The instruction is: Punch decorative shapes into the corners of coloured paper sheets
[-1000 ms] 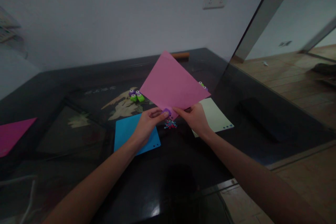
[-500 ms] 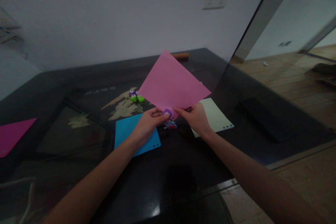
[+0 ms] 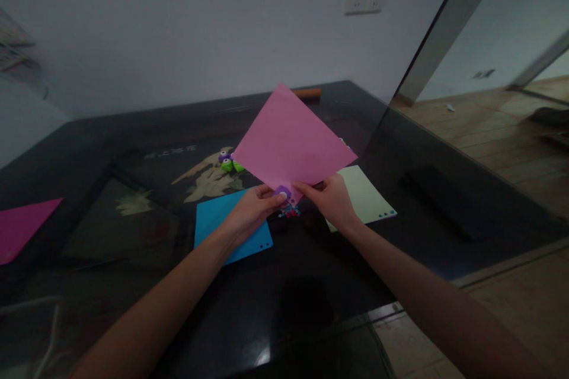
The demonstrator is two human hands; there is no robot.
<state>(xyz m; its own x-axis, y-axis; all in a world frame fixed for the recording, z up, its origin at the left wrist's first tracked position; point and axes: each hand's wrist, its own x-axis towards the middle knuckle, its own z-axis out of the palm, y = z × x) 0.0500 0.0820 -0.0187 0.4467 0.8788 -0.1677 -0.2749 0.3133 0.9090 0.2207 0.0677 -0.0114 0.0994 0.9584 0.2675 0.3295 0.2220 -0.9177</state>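
Observation:
A pink sheet of paper (image 3: 293, 139) is held up over the table, one corner pointing down toward me. My left hand (image 3: 252, 208) is closed on a small purple craft punch (image 3: 283, 192), thumb on its white button, at that lower corner. My right hand (image 3: 331, 201) pinches the paper's edge just right of the punch. Under the corner lies a little heap of red and blue paper cut-outs (image 3: 290, 211). A blue sheet (image 3: 213, 219) with small punched holes lies beneath my left forearm. To the right is a pale yellow sheet (image 3: 367, 195) with small blue shapes at its corner.
Purple and green punches (image 3: 227, 163) sit behind the blue sheet. At far left lies a magenta sheet (image 3: 26, 228). A brown roll (image 3: 309, 95) rests at the back of the dark glossy table (image 3: 249, 320), and a dark flat object (image 3: 444, 201) lies at right.
The pink paper and both hands stay nearly in place. The purple punch has shifted very slightly at the corner, and a small hole now shows near the paper's tip.

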